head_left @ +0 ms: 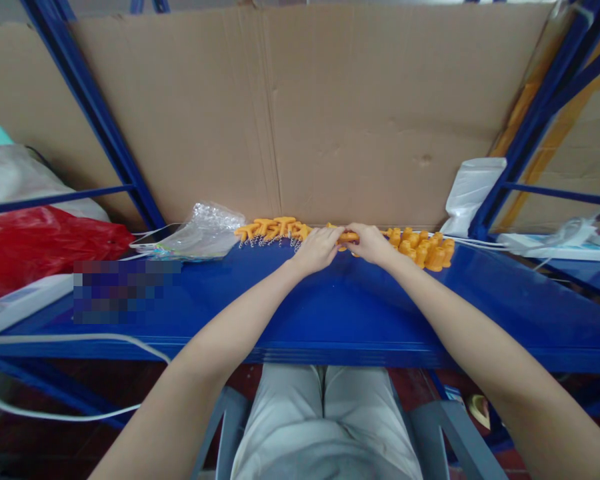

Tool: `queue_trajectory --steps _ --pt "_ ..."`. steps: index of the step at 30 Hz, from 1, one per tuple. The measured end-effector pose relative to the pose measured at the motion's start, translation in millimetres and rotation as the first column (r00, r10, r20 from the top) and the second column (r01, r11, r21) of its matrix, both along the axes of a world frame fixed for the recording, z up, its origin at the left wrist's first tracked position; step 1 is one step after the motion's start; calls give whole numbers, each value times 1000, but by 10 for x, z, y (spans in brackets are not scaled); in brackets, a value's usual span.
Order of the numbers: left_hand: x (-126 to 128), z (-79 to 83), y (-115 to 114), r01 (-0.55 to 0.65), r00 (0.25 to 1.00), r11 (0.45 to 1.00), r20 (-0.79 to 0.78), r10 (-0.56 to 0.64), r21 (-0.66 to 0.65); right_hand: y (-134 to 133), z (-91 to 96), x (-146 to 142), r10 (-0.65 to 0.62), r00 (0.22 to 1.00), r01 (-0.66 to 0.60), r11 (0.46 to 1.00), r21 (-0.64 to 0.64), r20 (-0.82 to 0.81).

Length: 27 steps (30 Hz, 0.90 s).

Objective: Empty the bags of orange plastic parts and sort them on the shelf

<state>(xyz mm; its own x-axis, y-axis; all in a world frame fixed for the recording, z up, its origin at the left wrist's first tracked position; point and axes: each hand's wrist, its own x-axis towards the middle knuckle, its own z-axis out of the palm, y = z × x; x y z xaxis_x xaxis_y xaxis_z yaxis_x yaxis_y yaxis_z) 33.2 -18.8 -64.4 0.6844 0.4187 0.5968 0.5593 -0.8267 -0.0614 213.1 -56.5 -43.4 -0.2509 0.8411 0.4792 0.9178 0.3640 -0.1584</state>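
Observation:
My left hand (320, 248) and my right hand (373, 244) meet near the back of the blue table (330, 307). Between their fingertips is an orange plastic piece (349, 237), gripped from both sides; its exact kind is too small to tell. Left of my hands lies a heap of orange pieces with small metal chains (273, 230). To the right, several orange knobbed pieces (425, 250) stand close together. Part of the orange things behind my hands is hidden by my fingers.
A clear plastic bag (200, 233) lies left of the heap, with a red bag (50, 243) farther left. A white pouch (473, 193) leans by the right post. Cardboard (330, 120) walls the back. White cables and a power strip (555, 245) lie at right.

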Motion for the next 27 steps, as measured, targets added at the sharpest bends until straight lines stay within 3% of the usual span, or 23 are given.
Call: queue_trajectory --steps 5,10,15,18,21,24,27 --pt "-33 -3 65 -74 996 994 39 78 -84 55 -52 21 75 987 -82 996 -37 -144" --pt "-81 -6 169 -83 948 974 284 142 -213 76 5 101 -41 951 62 996 61 -308" --pt "-96 -10 227 -37 873 961 459 164 -273 78 93 122 -230 792 139 970 -200 -566" --pt "-90 -21 249 14 855 961 501 131 -276 53 121 141 -255 676 36 949 -315 -691" --pt "-80 -38 282 66 835 963 543 90 -261 18 126 162 -234 552 -151 916 -372 -801" --pt "-87 -55 323 118 823 967 568 33 -226 -15 127 163 -224 418 -297 882 -366 -880" --pt "-121 -60 343 137 831 972 556 -8 -192 -36 133 143 -201 371 -318 890 -327 -907"
